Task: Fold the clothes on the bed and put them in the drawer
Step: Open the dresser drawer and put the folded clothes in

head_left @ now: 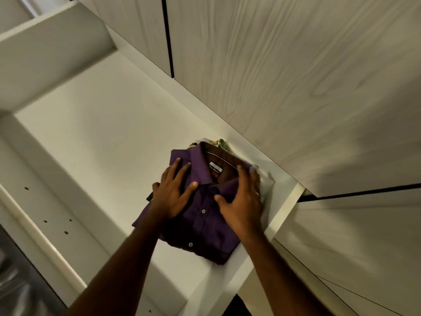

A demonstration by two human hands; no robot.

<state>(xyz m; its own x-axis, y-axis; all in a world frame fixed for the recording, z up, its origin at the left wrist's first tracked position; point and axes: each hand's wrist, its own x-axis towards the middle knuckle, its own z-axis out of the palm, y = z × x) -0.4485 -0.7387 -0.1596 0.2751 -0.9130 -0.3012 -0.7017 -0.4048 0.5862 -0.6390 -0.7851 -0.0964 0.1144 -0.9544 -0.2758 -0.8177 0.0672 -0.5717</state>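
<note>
Both forearms (127, 258) are bare, with no sleeves in view.

You can read one label: the neck tag (215, 168) inside the purple shirt's (200, 226) collar says roughly "Jim Harley"; the print below is too small.

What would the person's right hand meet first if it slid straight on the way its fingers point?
The right hand lies flat on the purple shirt, fingers pointing past the collar. Going on, it would likely reach the patterned cloth underneath, then the drawer's wall; depth is unclear.
</note>
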